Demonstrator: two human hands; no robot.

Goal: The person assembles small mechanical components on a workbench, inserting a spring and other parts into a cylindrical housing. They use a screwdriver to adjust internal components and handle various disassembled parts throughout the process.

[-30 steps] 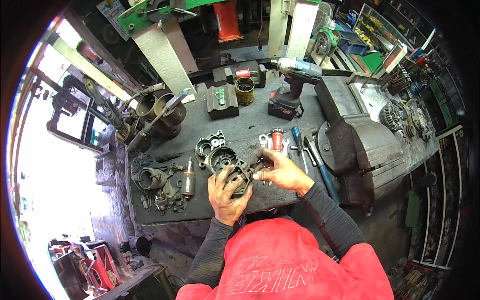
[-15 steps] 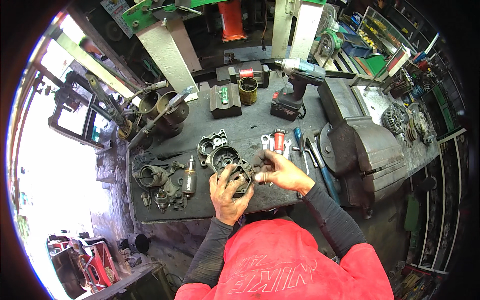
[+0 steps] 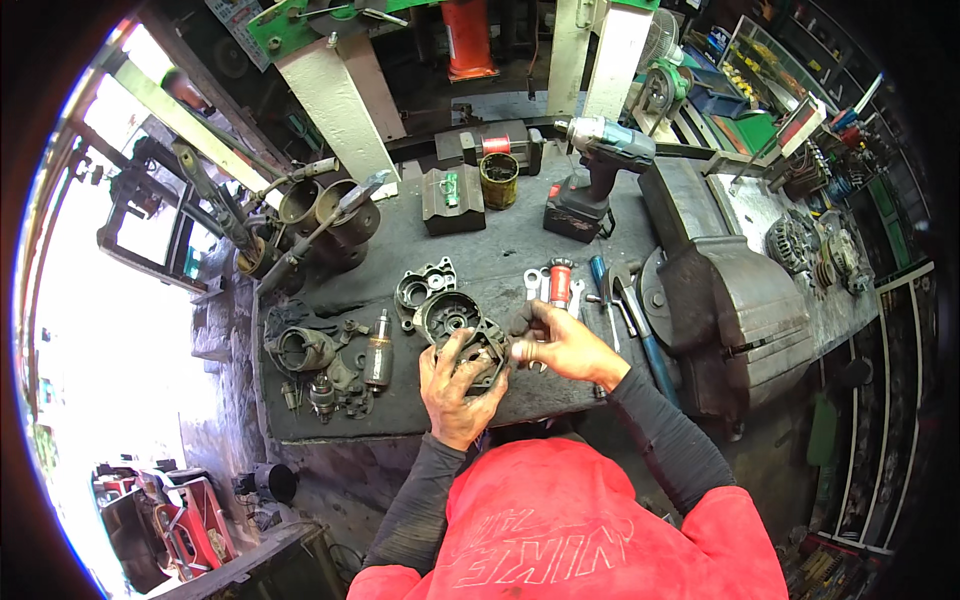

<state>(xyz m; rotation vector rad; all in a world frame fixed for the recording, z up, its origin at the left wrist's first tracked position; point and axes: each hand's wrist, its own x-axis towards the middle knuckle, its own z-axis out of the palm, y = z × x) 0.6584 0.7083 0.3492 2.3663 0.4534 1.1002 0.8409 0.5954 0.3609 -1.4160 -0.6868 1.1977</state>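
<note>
My left hand (image 3: 462,395) is wrapped round a grey metal motor housing (image 3: 447,312), its fingers spread over the near side. At the housing's right edge, my right hand (image 3: 572,347) has thumb and fingers bent in a pinch; whatever sits between them is too small to make out. Beyond the housing lies a smaller metal end cover (image 3: 438,275) with a round opening. To the left, a motor armature (image 3: 379,360) stands beside a cast gear housing (image 3: 303,350) and a small pinion drive (image 3: 322,396).
Wrenches (image 3: 532,284), a red-bodied tool (image 3: 560,274) and a blue-handled tool (image 3: 650,350) lie right of my hands, beside a large bench vise (image 3: 745,310). Farther back are a cordless impact wrench (image 3: 600,160), a grimy can (image 3: 498,185) and a V-block (image 3: 455,213). Metal cylinders (image 3: 345,225) stand far left.
My right hand's pinch has shifted very slightly at the housing's edge. My left hand keeps its hold, and the bench items stay put apart from a small shift of the whole view.
</note>
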